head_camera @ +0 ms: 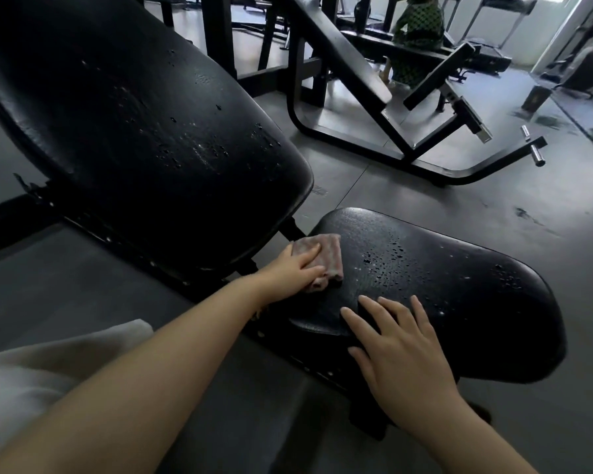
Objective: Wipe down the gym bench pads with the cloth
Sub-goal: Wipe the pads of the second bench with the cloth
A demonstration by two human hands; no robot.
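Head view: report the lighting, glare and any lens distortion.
Head view: daylight enters from the far right, so the floor there shines while the backrest pad stays very dark; droplets glint on the seat pad; wide-angle bending curves the pad edges and stretches the forearms; the left hand on the cloth and the flat right hand look sharp.

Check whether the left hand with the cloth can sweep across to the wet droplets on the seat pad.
Probably yes. The left hand presses the cloth on the seat pad edge, with bare pad between it and the droplets. The right hand rests nearer, off that path.
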